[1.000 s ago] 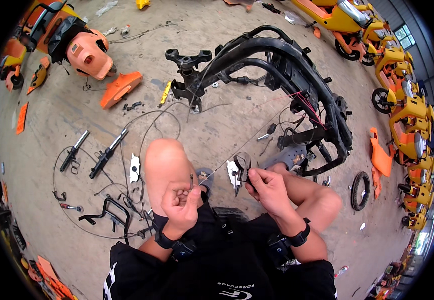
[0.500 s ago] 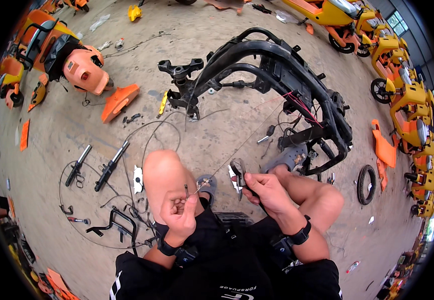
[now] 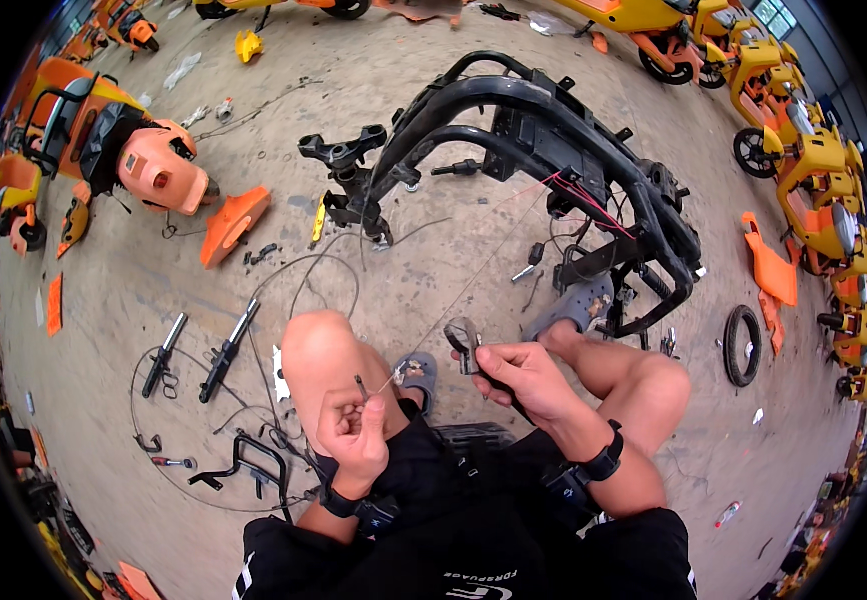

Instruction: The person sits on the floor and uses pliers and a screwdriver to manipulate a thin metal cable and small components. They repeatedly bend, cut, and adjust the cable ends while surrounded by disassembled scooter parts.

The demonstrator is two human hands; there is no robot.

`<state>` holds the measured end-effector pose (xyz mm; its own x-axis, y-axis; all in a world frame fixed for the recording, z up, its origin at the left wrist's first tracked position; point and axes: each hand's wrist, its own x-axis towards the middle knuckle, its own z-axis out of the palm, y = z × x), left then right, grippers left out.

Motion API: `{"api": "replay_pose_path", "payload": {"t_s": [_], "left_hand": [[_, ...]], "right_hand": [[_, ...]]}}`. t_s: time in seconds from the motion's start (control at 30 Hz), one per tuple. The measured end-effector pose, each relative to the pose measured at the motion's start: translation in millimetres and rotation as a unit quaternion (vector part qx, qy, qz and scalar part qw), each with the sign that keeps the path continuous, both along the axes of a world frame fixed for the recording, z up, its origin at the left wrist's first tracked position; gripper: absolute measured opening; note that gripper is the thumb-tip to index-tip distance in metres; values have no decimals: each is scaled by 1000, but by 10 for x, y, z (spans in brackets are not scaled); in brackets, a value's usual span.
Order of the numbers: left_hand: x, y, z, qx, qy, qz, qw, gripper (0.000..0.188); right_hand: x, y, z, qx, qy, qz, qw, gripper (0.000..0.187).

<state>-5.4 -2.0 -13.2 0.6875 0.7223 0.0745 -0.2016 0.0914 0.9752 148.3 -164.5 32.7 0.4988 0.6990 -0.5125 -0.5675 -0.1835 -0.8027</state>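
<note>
My left hand is closed, pinching a thin metal wire between thumb and finger. A short dark rod-like end sticks up from the same hand. The wire runs up and away to the right, toward the black scooter frame. My right hand is wrapped around a metal piece with a curved, ring-like dark end. A black strip or handle shows below those fingers; I cannot make out the piece's exact kind. Both hands are apart, between my bent knees.
Two fork tubes, a bent black bracket and looping cables lie at left. An orange panel and a yellow tool lie beyond. A tire is at right. Yellow scooters line the right side.
The metal piece in my right hand has turned and moved slightly left. My left hand keeps its pinch on the wire. The whole view has shifted slightly.
</note>
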Motion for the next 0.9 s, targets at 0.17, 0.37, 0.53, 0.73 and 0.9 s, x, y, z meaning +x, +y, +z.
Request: {"api": "replay_pose_path", "payload": {"t_s": [0.17,0.37,0.53,0.73,0.9], "left_hand": [[5,-6,4,4,0,1,1000,15],[7,-11,22,18,14,4,1000,15],[-63,7,-66,19,11,-7,1000,15],[-20,-3,2,50,-10,-5,999,14],[-14,-5,34,30,-37,-16,999,13]], "right_hand": [[13,-16,-18,23,64,-10,998,43],[20,-56,-31,70,115,2,991,45],[70,-61,-6,81,224,-16,971,42],[82,-129,-179,158,271,26,949,47],[118,-80,-177,174,295,46,938,54]]}}
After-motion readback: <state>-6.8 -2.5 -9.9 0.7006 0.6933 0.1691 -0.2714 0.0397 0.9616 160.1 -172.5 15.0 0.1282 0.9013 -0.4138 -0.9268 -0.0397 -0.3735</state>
